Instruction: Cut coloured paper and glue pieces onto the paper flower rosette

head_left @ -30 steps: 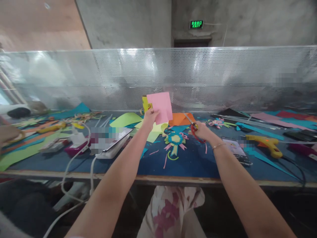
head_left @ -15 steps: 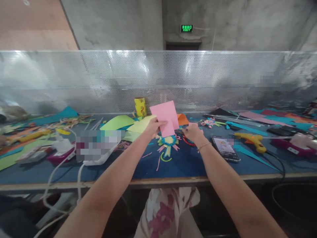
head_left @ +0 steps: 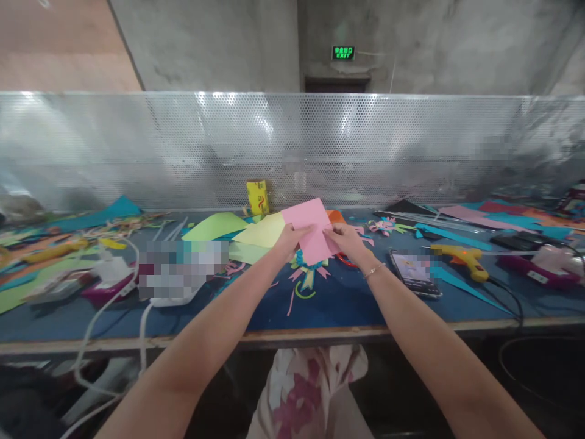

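A sheet of pink paper [head_left: 311,214] is held up over the middle of the table, tilted, between both hands. My left hand [head_left: 287,241] pinches its left side, thumb lying across the front. On its right edge, my right hand [head_left: 350,242] is closed with thumb and fingers together. Just below the sheet lies a blue, yellow and pink paper rosette [head_left: 308,275], its upper part covered by the paper. A red ring-like handle [head_left: 346,262] shows beneath my right hand; the rest of that object is hidden.
Green paper [head_left: 217,227] and yellow paper [head_left: 258,231] lie left, near a yellow packet [head_left: 257,196]. A phone [head_left: 415,273] and yellow glue gun [head_left: 464,259] lie right. A white cable [head_left: 142,341] hangs over the front edge. A perforated metal panel [head_left: 219,146] stands behind.
My right hand has moved left and up from beside the red handle onto the pink paper's right edge. The paper has come down slightly and tilted.
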`<state>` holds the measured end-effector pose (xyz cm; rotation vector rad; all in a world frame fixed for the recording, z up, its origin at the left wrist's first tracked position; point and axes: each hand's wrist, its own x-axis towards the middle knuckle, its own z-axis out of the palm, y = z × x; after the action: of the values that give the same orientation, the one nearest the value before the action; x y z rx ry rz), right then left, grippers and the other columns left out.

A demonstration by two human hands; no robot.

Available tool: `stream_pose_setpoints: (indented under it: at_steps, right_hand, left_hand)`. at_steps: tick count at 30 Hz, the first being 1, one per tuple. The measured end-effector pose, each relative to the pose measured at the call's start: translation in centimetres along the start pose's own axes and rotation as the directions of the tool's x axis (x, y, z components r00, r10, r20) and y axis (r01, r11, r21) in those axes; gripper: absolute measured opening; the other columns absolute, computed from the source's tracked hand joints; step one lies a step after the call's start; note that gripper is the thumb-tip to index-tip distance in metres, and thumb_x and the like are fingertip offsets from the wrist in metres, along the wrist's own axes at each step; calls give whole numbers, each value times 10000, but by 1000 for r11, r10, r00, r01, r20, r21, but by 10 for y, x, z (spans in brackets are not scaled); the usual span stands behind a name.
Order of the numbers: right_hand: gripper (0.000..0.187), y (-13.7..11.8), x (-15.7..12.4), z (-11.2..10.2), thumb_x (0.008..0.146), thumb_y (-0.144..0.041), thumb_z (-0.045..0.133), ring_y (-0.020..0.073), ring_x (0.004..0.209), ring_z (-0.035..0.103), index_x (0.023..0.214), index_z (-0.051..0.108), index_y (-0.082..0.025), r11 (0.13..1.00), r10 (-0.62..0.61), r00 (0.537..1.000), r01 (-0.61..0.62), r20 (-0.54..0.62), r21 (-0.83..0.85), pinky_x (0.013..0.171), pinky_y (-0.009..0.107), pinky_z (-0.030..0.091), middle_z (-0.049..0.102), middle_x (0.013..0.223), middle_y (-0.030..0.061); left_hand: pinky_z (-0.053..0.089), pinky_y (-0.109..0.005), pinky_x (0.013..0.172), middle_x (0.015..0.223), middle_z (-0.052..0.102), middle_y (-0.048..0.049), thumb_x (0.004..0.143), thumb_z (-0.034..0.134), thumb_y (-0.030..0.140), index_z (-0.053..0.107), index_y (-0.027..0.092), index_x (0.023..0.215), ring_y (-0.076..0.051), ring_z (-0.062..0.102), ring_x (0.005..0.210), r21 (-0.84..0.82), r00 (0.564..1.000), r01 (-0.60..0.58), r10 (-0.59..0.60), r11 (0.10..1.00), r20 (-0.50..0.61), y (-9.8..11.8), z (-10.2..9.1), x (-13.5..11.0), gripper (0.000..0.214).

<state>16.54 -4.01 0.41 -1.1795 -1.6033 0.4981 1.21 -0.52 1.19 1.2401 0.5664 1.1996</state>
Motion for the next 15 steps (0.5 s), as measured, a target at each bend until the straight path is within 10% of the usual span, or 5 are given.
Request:
stream_pose_setpoints:
  at_steps: [15]
  right_hand:
    - [337,6,3,10,574,-437,600,47,443,253,524,414,-161,981,98,995,-96,-7,171,438,211,197,303,456,-71]
  left_hand:
    - [477,-318,690,812,679,-97,481,731,325,664,115,798,-225,621,766,201,939,-127,182,971,-290,-21,3,6,387]
